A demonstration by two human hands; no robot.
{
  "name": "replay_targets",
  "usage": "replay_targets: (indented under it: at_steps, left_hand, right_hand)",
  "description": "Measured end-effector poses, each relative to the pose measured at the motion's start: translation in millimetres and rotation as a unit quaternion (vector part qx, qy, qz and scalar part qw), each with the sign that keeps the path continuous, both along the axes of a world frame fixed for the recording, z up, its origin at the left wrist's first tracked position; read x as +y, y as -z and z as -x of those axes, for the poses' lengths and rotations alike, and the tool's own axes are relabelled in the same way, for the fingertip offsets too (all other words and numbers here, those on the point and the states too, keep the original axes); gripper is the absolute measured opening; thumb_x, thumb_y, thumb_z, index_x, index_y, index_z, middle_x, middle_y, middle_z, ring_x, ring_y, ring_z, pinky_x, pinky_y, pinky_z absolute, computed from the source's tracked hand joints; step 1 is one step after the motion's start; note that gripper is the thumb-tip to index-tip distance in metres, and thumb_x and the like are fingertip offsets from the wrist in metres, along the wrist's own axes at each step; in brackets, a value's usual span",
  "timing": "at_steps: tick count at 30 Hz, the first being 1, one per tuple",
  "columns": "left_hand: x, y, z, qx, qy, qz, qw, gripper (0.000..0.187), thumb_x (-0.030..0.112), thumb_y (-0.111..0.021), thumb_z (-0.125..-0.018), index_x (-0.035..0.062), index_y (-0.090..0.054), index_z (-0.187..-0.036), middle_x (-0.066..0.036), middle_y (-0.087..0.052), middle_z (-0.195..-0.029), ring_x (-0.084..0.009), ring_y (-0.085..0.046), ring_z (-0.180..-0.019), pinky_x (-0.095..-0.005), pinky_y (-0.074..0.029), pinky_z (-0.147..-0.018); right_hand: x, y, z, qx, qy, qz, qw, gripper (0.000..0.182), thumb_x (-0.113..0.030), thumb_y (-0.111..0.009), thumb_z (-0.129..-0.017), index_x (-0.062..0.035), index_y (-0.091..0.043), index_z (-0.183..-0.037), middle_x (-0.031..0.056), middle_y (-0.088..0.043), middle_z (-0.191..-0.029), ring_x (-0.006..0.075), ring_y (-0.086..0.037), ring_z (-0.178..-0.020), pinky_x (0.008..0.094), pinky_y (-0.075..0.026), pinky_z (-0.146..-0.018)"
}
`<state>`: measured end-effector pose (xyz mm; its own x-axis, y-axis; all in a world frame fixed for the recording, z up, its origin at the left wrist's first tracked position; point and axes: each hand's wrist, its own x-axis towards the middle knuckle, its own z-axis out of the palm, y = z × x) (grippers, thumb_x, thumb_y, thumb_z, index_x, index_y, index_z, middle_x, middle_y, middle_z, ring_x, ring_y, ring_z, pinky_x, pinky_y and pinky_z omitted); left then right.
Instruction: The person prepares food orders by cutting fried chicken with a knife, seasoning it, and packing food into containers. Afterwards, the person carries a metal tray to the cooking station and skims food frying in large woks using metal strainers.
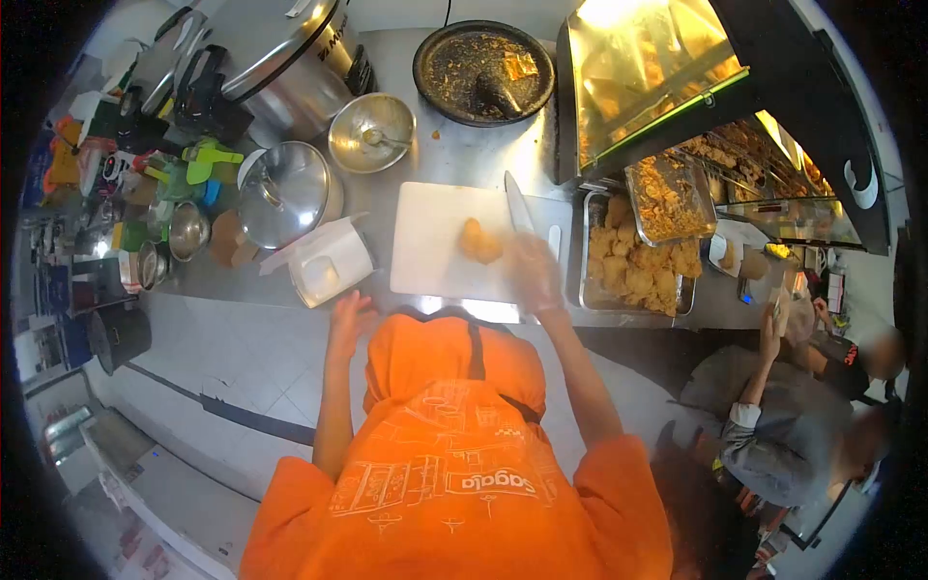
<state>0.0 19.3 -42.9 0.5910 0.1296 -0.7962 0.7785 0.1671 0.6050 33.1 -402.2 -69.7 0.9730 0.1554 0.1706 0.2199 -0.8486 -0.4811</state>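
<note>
Head view. A steel tabletop (454, 155) in a food stall carries a white cutting board (435, 242), a stone mortar (483, 60), a steel bowl (371, 131), a pot lid (287, 191) and, at the right, a tray of fried chicken (633, 266) beside a lit display case (657, 68). One piece of fried chicken (479, 242) lies near the middle of the board. The right hand (534, 271), blurred by motion, is clenched on the handle of a knife (518, 205) whose blade points away from the person, just beside the piece. The left hand (348, 319) hangs at the tabletop's near edge, fingers loose and holding nothing, near a white paper box (327, 263). A second person stands at lower right. For a clean cut, the free hand would best steady the piece with fingertips curled back, the blade coming straight down through the middle, well clear of the board's edge.
</note>
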Motion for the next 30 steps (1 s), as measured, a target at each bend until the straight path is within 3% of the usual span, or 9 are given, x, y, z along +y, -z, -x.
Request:
replay_targets:
  at_steps: [2, 6, 8, 9, 12, 16, 19, 27, 30]
  left_hand:
    - [-2.2, -8.0, -0.7, 0.001, 0.147, -0.059, 0.987, 0.051, 0.040, -0.063, -0.099, 0.0063, -0.054, -0.136, -0.010, -0.068, -0.120, -0.0210, -0.067, -0.098, -0.0338, -0.053, -0.081]
    - [-18.9, 16.6, -9.6, -0.142, 0.350, -0.180, 0.908, 0.044, 0.035, -0.063, -0.098, 0.0028, -0.061, -0.128, -0.011, -0.072, -0.107, -0.0192, -0.069, -0.092, -0.0321, -0.053, -0.080]
    - [-38.8, -1.2, -19.6, -0.178, 0.334, -0.157, 0.912, 0.039, 0.031, -0.065, -0.097, 0.0015, -0.065, -0.122, -0.012, -0.072, -0.106, -0.0199, -0.069, -0.091, -0.0322, -0.054, -0.082]
    - [-43.9, -8.8, -25.1, -0.187, 0.338, -0.143, 0.911, 0.039, 0.031, -0.066, -0.096, 0.0017, -0.065, -0.121, -0.014, -0.073, -0.106, -0.0229, -0.070, -0.094, -0.0341, -0.054, -0.084]
    - [-49.8, -10.6, -36.0, -0.210, 0.330, -0.145, 0.909, 0.036, 0.029, -0.067, -0.095, 0.0031, -0.066, -0.120, -0.016, -0.073, -0.105, -0.0274, -0.071, -0.091, -0.0366, -0.054, -0.083]
    - [-67.9, -30.0, -49.3, -0.238, 0.299, -0.181, 0.906, 0.031, 0.025, -0.067, -0.095, 0.0030, -0.068, -0.116, -0.014, -0.074, -0.100, -0.0228, -0.070, -0.083, -0.0341, -0.054, -0.076]
    - [-78.0, -39.1, -64.9, -0.300, 0.291, -0.193, 0.888, 0.026, 0.023, -0.067, -0.094, 0.0035, -0.070, -0.112, -0.013, -0.074, -0.093, -0.0219, -0.070, -0.077, -0.0342, -0.055, -0.071]
    - [-128.7, -34.0, -133.7, -0.443, 0.219, -0.164, 0.853, 0.014, 0.017, -0.069, -0.091, 0.0050, -0.071, -0.099, -0.012, -0.064, -0.062, -0.0221, -0.066, -0.057, -0.0367, -0.049, -0.056]
    - [-159.7, -33.0, -165.4, -0.419, 0.283, -0.130, 0.853, 0.017, 0.020, -0.072, -0.090, 0.0049, -0.071, -0.098, -0.014, -0.066, -0.067, -0.0221, -0.062, -0.056, -0.0350, -0.049, -0.058]
  right_hand:
    - [-5.8, -19.3, 28.0, 0.176, 0.214, 0.014, 0.961, 0.042, -0.010, -0.062, -0.079, -0.0070, -0.064, -0.121, 0.0195, -0.065, -0.114, 0.0405, -0.062, -0.109, 0.0495, -0.050, -0.096]
    - [-22.2, 4.4, 27.0, 0.263, 0.182, 0.087, 0.943, 0.043, -0.013, -0.060, -0.080, -0.0076, -0.062, -0.122, 0.0219, -0.068, -0.108, 0.0421, -0.065, -0.103, 0.0483, -0.052, -0.090]
    - [-29.8, 27.0, 17.8, 0.300, 0.166, 0.052, 0.938, 0.050, -0.013, -0.058, -0.080, -0.0093, -0.057, -0.130, 0.0224, -0.070, -0.102, 0.0433, -0.066, -0.099, 0.0480, -0.052, -0.086]
    - [-20.7, -8.3, 15.2, 0.310, 0.188, -0.082, 0.928, 0.053, -0.012, -0.057, -0.079, -0.0115, -0.055, -0.132, 0.0242, -0.070, -0.095, 0.0445, -0.067, -0.094, 0.0486, -0.052, -0.082]
    - [6.8, -50.5, 15.6, 0.305, 0.241, -0.143, 0.910, 0.042, -0.017, -0.057, -0.082, -0.0121, -0.062, -0.123, 0.0272, -0.069, -0.094, 0.0460, -0.067, -0.094, 0.0508, -0.052, -0.082]
    - [57.4, -53.5, 13.0, 0.292, 0.202, -0.014, 0.935, 0.029, -0.021, -0.052, -0.092, -0.0045, -0.059, -0.115, 0.0278, -0.069, -0.088, 0.0471, -0.067, -0.090, 0.0545, -0.052, -0.078]
    - [82.0, -70.2, 21.2, 0.362, 0.090, 0.062, 0.926, 0.028, -0.016, -0.064, -0.086, -0.0041, -0.052, -0.108, 0.0288, -0.067, -0.096, 0.0495, -0.065, -0.093, 0.0565, -0.053, -0.078]
    - [128.2, -124.9, 43.6, 0.338, 0.054, 0.096, 0.935, 0.013, -0.006, -0.059, -0.087, -0.0002, -0.056, -0.098, 0.0272, -0.068, -0.091, 0.0464, -0.068, -0.092, 0.0517, -0.056, -0.076]
    - [151.7, -130.9, 35.0, 0.390, 0.143, 0.061, 0.908, 0.013, -0.009, -0.063, -0.085, -0.0005, -0.058, -0.094, 0.0236, -0.069, -0.086, 0.0431, -0.070, -0.088, 0.0464, -0.058, -0.075]
